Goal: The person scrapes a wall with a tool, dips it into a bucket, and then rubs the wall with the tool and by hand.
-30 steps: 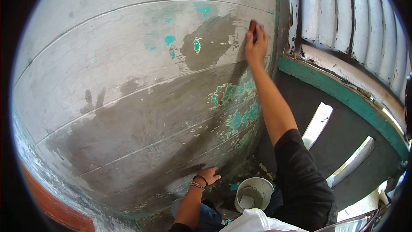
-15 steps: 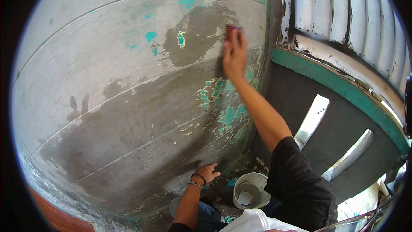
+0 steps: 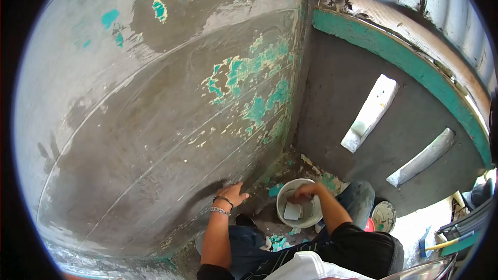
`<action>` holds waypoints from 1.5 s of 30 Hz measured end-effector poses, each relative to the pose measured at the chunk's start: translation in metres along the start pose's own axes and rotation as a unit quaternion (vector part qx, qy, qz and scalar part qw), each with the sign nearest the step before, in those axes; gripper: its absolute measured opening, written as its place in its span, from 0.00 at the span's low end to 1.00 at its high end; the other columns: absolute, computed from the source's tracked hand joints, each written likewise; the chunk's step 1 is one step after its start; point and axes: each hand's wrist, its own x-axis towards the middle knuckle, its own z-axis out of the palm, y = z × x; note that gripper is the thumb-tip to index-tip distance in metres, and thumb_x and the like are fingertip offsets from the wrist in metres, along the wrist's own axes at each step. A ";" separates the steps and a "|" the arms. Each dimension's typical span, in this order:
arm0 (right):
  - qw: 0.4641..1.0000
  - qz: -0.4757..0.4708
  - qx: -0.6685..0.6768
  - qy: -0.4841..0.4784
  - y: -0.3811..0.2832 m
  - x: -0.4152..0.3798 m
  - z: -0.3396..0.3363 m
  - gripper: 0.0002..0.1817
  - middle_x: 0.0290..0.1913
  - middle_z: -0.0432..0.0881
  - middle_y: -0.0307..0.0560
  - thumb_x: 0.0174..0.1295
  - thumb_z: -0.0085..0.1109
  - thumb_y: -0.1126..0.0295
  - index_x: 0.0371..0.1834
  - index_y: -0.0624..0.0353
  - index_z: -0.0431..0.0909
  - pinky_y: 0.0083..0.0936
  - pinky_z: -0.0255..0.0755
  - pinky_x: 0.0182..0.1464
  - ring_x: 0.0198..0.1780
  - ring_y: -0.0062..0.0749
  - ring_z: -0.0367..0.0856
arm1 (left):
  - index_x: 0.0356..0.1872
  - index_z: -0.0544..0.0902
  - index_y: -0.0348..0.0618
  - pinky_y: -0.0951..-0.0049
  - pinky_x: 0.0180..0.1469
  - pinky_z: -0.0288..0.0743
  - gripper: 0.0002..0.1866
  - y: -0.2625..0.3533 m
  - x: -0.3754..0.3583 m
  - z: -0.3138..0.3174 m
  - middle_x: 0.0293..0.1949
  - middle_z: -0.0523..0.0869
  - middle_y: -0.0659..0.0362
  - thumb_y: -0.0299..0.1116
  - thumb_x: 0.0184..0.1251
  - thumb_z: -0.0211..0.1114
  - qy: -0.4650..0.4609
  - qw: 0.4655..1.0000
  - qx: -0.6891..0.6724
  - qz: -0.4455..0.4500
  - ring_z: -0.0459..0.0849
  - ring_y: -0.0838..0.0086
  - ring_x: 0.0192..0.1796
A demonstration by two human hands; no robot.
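My left hand [image 3: 233, 195], with a dark band and a chain bracelet on its wrist, is at the lower wall [image 3: 155, 124]. Its fingers are stretched out, close to or touching the surface. Over the rim of a whitish bucket [image 3: 280, 202] my right hand [image 3: 307, 192] reaches down and in. Its fingers are smeared by motion, and I cannot make out whether they hold anything. A pale rectangular piece [image 3: 293, 211] lies inside the bucket. Turquoise paint patches [image 3: 257, 108] with ragged edges show on the wall, parts of which look dark and wet.
Turquoise paint flakes [image 3: 280, 242] litter the floor by my feet. A second container [image 3: 384, 216] and a red object [image 3: 369, 225] stand right of my knee. White slats [image 3: 369, 114] slant across the dark side wall, under a turquoise ledge [image 3: 394, 46].
My right hand has dropped from high on the wall, where it held a dark red block, to the bucket. My view has tilted downward. The left hand stays by the lower wall.
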 end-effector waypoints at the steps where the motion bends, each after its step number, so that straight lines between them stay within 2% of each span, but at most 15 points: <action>1: 0.995 0.090 -0.028 0.024 0.013 0.020 0.007 0.19 0.45 0.82 0.48 0.57 0.53 0.57 0.47 0.55 0.82 0.36 0.71 0.48 0.45 0.37 0.80 | 0.62 0.70 0.46 0.57 0.58 0.70 0.33 0.002 0.003 0.001 0.56 0.79 0.49 0.52 0.59 0.61 0.016 0.999 0.000 0.028 0.76 0.55 0.59; 2: 0.992 0.108 -0.029 0.056 0.027 0.042 0.014 0.21 0.47 0.81 0.50 0.56 0.54 0.56 0.47 0.56 0.81 0.37 0.71 0.49 0.47 0.39 0.79 | 0.62 0.70 0.44 0.58 0.58 0.70 0.33 0.006 0.005 0.002 0.56 0.78 0.48 0.53 0.59 0.60 0.015 0.999 -0.011 0.048 0.76 0.55 0.59; 5: 0.954 0.057 0.014 0.294 0.063 0.100 0.051 0.27 0.51 0.79 0.56 0.52 0.59 0.53 0.50 0.60 0.79 0.40 0.70 0.54 0.56 0.45 0.77 | 0.63 0.70 0.43 0.60 0.55 0.72 0.35 0.015 0.010 0.008 0.51 0.81 0.46 0.54 0.58 0.61 0.014 0.996 -0.033 0.085 0.79 0.55 0.55; 7: 0.922 0.062 0.004 0.383 0.067 0.112 0.084 0.35 0.62 0.71 0.59 0.55 0.53 0.51 0.61 0.65 0.68 0.41 0.66 0.60 0.65 0.50 0.68 | 0.63 0.69 0.44 0.60 0.55 0.72 0.35 0.017 0.016 0.016 0.52 0.81 0.46 0.54 0.59 0.60 0.011 0.998 -0.012 0.067 0.79 0.54 0.55; 9: 0.858 0.009 -0.262 0.442 0.075 0.118 0.135 0.25 0.54 0.77 0.63 0.57 0.55 0.56 0.52 0.64 0.78 0.44 0.70 0.55 0.55 0.57 0.76 | 0.65 0.67 0.45 0.59 0.56 0.71 0.35 0.015 0.025 0.025 0.52 0.81 0.47 0.55 0.61 0.59 -0.021 0.995 -0.017 0.093 0.78 0.53 0.56; 12: 0.968 -0.043 -0.209 0.133 0.073 0.120 0.121 0.25 0.54 0.77 0.63 0.56 0.55 0.56 0.52 0.63 0.78 0.44 0.70 0.55 0.55 0.57 0.76 | 0.66 0.65 0.46 0.57 0.56 0.71 0.34 0.026 0.027 0.018 0.52 0.81 0.46 0.54 0.63 0.58 -0.068 0.995 -0.003 0.066 0.77 0.51 0.57; 15: 0.990 -0.102 -0.073 0.058 0.097 0.103 0.097 0.26 0.54 0.77 0.63 0.56 0.56 0.56 0.52 0.62 0.78 0.44 0.69 0.56 0.56 0.56 0.75 | 0.64 0.67 0.41 0.57 0.58 0.70 0.32 0.027 0.031 0.020 0.52 0.80 0.43 0.47 0.62 0.60 -0.048 0.996 -0.029 0.076 0.77 0.51 0.57; 18: 0.982 -0.117 -0.054 0.138 0.107 0.106 0.105 0.26 0.54 0.77 0.62 0.55 0.57 0.55 0.53 0.61 0.78 0.43 0.69 0.56 0.57 0.56 0.75 | 0.66 0.64 0.48 0.56 0.57 0.70 0.31 0.008 0.050 0.041 0.53 0.80 0.45 0.48 0.65 0.58 -0.066 0.996 -0.026 0.058 0.77 0.52 0.57; 24: 0.946 -0.187 -0.016 0.265 0.110 0.129 0.120 0.27 0.55 0.77 0.62 0.54 0.58 0.55 0.53 0.60 0.79 0.43 0.68 0.57 0.58 0.56 0.74 | 0.65 0.65 0.45 0.57 0.55 0.71 0.29 0.022 0.056 0.047 0.52 0.80 0.44 0.44 0.65 0.58 -0.074 0.996 0.018 0.034 0.78 0.51 0.55; 33: 0.972 -0.129 -0.051 0.192 0.100 0.122 0.101 0.21 0.49 0.81 0.57 0.56 0.59 0.58 0.47 0.62 0.81 0.35 0.71 0.55 0.53 0.38 0.79 | 0.63 0.68 0.43 0.60 0.46 0.74 0.28 0.037 0.068 0.049 0.42 0.85 0.48 0.44 0.65 0.59 -0.047 0.994 0.008 0.101 0.83 0.57 0.42; 38: 0.961 -0.099 -0.248 0.076 0.052 0.091 0.031 0.22 0.53 0.80 0.51 0.59 0.56 0.58 0.53 0.58 0.79 0.34 0.69 0.57 0.56 0.39 0.77 | 0.63 0.68 0.44 0.59 0.44 0.75 0.29 0.045 0.064 0.033 0.38 0.86 0.50 0.45 0.62 0.61 -0.021 0.995 -0.061 0.080 0.84 0.59 0.43; 40: 0.932 -0.234 -0.276 0.025 0.023 0.045 -0.008 0.22 0.55 0.80 0.49 0.60 0.55 0.58 0.55 0.56 0.78 0.34 0.68 0.58 0.57 0.39 0.77 | 0.63 0.69 0.45 0.59 0.44 0.75 0.29 0.045 0.061 0.023 0.38 0.86 0.50 0.45 0.62 0.61 -0.005 0.994 -0.059 0.095 0.84 0.59 0.43; 41: 0.915 -0.345 -0.208 0.028 0.006 0.010 -0.026 0.22 0.56 0.80 0.47 0.61 0.54 0.58 0.56 0.55 0.78 0.33 0.68 0.58 0.57 0.39 0.76 | 0.62 0.70 0.43 0.61 0.44 0.75 0.28 0.048 0.056 0.015 0.38 0.86 0.51 0.45 0.63 0.61 0.027 0.993 -0.060 0.097 0.84 0.59 0.42; 43: 0.879 -0.462 0.091 0.076 -0.083 -0.132 -0.036 0.21 0.52 0.81 0.49 0.61 0.52 0.64 0.57 0.57 0.76 0.32 0.71 0.53 0.54 0.37 0.78 | 0.61 0.71 0.42 0.62 0.44 0.75 0.27 0.050 0.048 0.004 0.37 0.86 0.53 0.45 0.64 0.61 0.055 0.991 -0.068 0.106 0.84 0.59 0.42; 45: 0.758 -0.541 -0.003 0.365 -0.153 -0.181 -0.051 0.21 0.53 0.78 0.53 0.64 0.53 0.65 0.59 0.59 0.74 0.33 0.68 0.58 0.56 0.41 0.76 | 0.59 0.73 0.42 0.62 0.44 0.75 0.27 0.052 0.044 0.000 0.37 0.86 0.53 0.45 0.63 0.62 0.091 0.987 -0.060 0.115 0.84 0.59 0.42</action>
